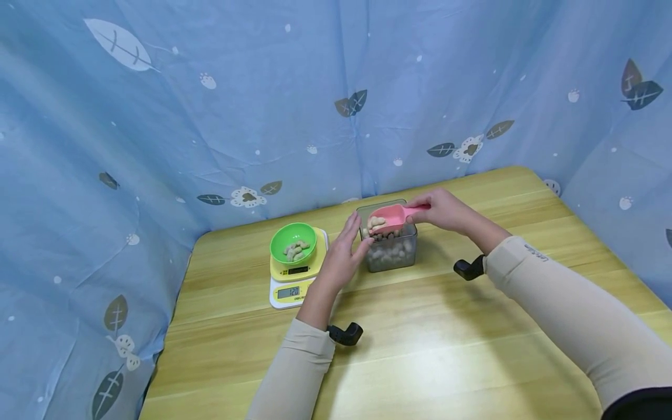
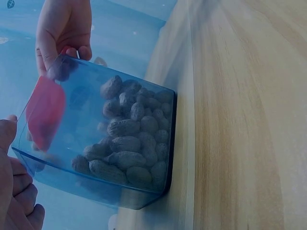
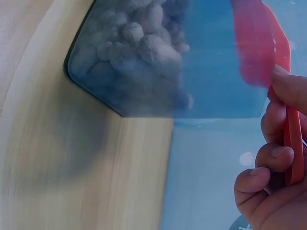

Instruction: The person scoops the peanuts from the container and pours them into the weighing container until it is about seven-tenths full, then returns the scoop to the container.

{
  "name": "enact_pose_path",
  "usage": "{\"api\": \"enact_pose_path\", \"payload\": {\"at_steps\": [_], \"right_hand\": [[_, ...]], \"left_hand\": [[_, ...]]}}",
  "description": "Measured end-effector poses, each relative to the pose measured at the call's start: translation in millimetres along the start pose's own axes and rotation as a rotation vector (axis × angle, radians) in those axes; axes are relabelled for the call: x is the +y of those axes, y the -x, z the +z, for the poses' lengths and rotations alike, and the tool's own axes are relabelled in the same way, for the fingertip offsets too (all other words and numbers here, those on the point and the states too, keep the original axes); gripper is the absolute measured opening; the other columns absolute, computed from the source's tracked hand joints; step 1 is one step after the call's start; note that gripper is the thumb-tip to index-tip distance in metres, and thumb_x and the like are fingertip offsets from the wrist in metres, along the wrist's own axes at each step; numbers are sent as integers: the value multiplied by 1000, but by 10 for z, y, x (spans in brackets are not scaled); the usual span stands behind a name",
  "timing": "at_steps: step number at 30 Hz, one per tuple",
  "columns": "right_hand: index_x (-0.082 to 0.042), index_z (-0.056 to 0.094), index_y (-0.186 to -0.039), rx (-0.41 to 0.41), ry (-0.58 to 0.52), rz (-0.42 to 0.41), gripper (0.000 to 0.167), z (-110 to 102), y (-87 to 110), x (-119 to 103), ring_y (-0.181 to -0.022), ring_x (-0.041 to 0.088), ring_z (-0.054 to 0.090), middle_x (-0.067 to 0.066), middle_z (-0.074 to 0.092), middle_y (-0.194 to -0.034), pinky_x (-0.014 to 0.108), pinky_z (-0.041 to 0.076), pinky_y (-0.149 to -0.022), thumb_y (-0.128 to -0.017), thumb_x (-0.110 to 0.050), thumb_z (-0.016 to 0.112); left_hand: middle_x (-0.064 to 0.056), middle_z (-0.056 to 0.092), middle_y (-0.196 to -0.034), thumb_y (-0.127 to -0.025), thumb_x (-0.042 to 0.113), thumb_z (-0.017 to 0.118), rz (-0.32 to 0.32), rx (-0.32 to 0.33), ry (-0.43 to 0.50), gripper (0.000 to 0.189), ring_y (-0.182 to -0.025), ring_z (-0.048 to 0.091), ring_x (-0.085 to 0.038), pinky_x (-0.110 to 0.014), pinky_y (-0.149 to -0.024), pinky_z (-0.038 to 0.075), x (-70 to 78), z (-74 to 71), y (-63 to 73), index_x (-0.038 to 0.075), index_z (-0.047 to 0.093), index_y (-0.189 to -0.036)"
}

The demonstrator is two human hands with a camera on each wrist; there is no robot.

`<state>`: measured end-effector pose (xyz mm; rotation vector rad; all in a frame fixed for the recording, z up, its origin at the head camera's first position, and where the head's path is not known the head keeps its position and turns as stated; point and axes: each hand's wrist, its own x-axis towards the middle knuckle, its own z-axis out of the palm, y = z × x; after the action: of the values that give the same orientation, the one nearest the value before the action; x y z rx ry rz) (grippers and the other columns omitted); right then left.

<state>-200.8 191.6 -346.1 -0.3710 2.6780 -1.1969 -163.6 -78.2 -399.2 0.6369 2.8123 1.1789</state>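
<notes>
My right hand (image 1: 441, 210) grips the handle of a pink scoop (image 1: 392, 216), which holds a few peanuts (image 1: 375, 222) at the mouth of a see-through grey container (image 1: 391, 259). More peanuts (image 2: 125, 143) fill the container's lower part. In the right wrist view, fingers and thumb wrap the scoop's handle (image 3: 293, 143). At the container's left side is my left hand (image 1: 341, 256), its fingers extended in the head view and right by the rim. Left of it a green bowl (image 1: 278, 256) with several peanuts sits on a yellow and white kitchen scale (image 1: 278, 298).
The wooden table (image 1: 420, 338) carries the scale and the container near its back edge. Behind it hangs a blue curtain (image 1: 294, 128) with leaf and flower prints. The scale's display (image 1: 289, 292) shows digits. Black wrist cameras (image 1: 346, 334) are on both forearms.
</notes>
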Motion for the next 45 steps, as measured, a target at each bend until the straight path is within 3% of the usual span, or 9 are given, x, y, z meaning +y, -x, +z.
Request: {"api": "enact_pose_path", "payload": {"at_steps": [9, 20, 28, 33, 38, 45], "right_hand": [[-6, 69, -123, -13, -31, 31, 38, -36, 16, -32, -101, 24, 63, 15, 69, -121, 34, 50, -81, -91, -25, 72], [-5, 71, -121, 15, -25, 2, 38, -29, -14, -131, -89, 19, 61, 15, 72, -115, 29, 49, -73, -89, -25, 74], [-10, 70, -123, 9, -37, -2, 37, -25, -87, -308, -97, 22, 60, 12, 71, -118, 34, 47, -77, -90, -28, 72], [-10, 69, -125, -9, -30, -13, 40, 27, -150, -490, -88, 23, 54, 13, 70, -119, 34, 42, -70, -90, -29, 72], [-11, 70, -125, -13, -38, -37, 38, 158, -241, -650, -88, 21, 56, 11, 71, -119, 32, 44, -70, -90, -26, 73], [-8, 68, -126, -21, -44, -84, 40, 411, -377, -826, -102, 22, 62, 12, 69, -122, 33, 50, -78, -90, -24, 73]], "left_hand": [[17, 7, -164, -102, 55, 40, -7, 6, -20, 68, -150, 21, -17, -43, -121, 24, -22, -29, 42, 24, 19, -158], [10, 10, -165, -104, 47, 39, -4, 28, -59, 64, -150, 21, -20, -46, -121, 25, -10, -91, 61, 16, 22, -158], [10, 11, -165, -105, 43, 40, -31, 76, -38, 61, -151, 19, -20, -48, -121, 24, -62, -288, 123, 22, 20, -159], [9, 12, -165, -105, 41, 40, -36, 124, -35, 61, -151, 19, -22, -47, -121, 23, -195, -497, 210, 19, 21, -158], [12, 9, -165, -104, 47, 37, -93, 157, -61, 62, -151, 16, -20, -47, -122, 21, -397, -699, 334, 23, 19, -159], [8, 5, -166, -105, 46, 38, -175, 187, -98, 64, -152, 13, -25, -51, -122, 19, -727, -884, 535, 22, 14, -159]]}}
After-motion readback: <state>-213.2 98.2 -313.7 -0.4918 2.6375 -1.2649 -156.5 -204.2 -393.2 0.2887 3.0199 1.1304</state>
